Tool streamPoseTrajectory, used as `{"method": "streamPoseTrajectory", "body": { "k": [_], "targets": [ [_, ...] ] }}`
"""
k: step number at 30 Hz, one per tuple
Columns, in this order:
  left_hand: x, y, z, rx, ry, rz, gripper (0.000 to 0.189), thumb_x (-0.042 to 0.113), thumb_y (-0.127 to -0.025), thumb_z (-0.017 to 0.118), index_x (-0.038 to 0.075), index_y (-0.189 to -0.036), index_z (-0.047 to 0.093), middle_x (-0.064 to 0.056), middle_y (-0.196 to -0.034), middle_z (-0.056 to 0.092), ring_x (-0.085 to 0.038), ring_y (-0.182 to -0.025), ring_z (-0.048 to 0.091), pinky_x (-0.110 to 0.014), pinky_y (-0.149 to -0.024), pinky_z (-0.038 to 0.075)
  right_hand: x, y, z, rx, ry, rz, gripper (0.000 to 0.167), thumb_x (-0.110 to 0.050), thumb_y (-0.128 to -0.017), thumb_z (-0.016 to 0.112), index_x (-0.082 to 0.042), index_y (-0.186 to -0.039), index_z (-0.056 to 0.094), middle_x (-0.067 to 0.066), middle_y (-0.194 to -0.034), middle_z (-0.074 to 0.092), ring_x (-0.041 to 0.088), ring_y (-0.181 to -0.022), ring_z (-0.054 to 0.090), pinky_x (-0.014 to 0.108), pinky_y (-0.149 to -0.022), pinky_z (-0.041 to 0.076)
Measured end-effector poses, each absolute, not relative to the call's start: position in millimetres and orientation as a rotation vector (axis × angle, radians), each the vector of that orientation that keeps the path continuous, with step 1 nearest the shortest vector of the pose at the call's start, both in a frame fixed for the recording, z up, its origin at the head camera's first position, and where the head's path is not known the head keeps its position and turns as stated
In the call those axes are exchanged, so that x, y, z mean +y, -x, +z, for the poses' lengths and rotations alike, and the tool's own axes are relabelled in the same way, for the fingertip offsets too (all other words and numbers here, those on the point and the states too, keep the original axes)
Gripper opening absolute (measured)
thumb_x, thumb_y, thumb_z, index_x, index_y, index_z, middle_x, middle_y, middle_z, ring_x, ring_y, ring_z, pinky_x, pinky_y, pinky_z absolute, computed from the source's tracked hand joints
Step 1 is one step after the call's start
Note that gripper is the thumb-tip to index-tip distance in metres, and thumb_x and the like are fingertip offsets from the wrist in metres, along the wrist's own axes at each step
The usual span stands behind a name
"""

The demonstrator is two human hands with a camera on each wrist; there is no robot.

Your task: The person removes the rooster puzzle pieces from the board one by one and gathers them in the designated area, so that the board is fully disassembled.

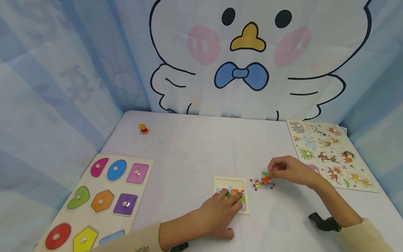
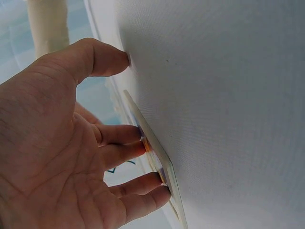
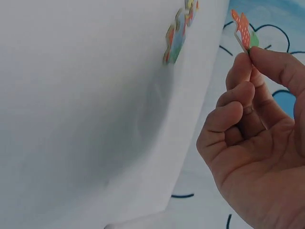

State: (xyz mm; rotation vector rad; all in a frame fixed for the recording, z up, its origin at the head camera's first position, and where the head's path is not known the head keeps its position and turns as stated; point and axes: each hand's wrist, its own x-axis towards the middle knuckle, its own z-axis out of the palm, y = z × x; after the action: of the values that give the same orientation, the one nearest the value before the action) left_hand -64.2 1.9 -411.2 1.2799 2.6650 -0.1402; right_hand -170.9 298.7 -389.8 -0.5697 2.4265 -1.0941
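Note:
A small square puzzle board (image 1: 231,178) with a pale wooden frame lies on the table, part of its picture filled with colourful pieces. My left hand (image 1: 217,213) rests on it, fingertips touching the pieces and the thumb on the cloth, as the left wrist view (image 2: 66,143) also shows. Between thumb and index finger my right hand (image 1: 289,169) pinches a puzzle piece (image 3: 243,31), orange with white dots and a green part, held above the table. Just below it, to the right of the board, lie loose puzzle pieces (image 1: 255,183), partly overlapped by the held one in the head view.
A large shape board (image 1: 105,171) with knobbed coloured shapes lies on the left. An animal puzzle board (image 1: 338,157) is at the back right. A small yellow and red figurine (image 1: 143,128) stands near the back left edge of the white-clothed table (image 1: 201,147).

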Motion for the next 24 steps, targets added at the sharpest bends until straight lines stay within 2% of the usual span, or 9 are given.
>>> {"method": "streamPoseTrajectory", "body": {
  "k": [9,16,24],
  "targets": [
    [0.9,63.8,-410.6,2.664,-1.269,-0.129,0.058,0.053,-0.081,0.067,0.021,-0.126,0.049,0.005,-0.156,0.029,-0.026,-0.129,0.039,-0.039,-0.097,0.045,344.7,168.8,-409.8,2.393,0.468,-1.005,0.006,-0.009,-0.089,0.065,-0.005,-0.094,0.067,0.006,-0.082,0.065,0.017,-0.075,0.056,0.028,-0.065,0.044],
    [0.7,63.0,-411.1,2.670,-1.275,-0.129,0.057,0.053,-0.081,0.067,0.021,-0.125,0.049,0.004,-0.155,0.030,-0.026,-0.127,0.040,-0.039,-0.097,0.045,345.0,169.9,-415.1,2.426,0.442,-0.990,0.011,-0.014,-0.087,0.072,-0.006,-0.092,0.067,0.003,-0.081,0.062,0.015,-0.074,0.053,0.026,-0.062,0.042],
    [0.6,62.9,-410.5,2.671,-1.278,-0.123,0.056,0.052,-0.082,0.066,0.020,-0.124,0.049,0.004,-0.155,0.030,-0.027,-0.128,0.040,-0.039,-0.097,0.045,338.6,168.7,-414.2,2.507,0.396,-0.925,0.012,-0.016,-0.084,0.076,-0.008,-0.088,0.068,0.001,-0.074,0.058,0.015,-0.070,0.051,0.026,-0.060,0.041]
  ]
}}
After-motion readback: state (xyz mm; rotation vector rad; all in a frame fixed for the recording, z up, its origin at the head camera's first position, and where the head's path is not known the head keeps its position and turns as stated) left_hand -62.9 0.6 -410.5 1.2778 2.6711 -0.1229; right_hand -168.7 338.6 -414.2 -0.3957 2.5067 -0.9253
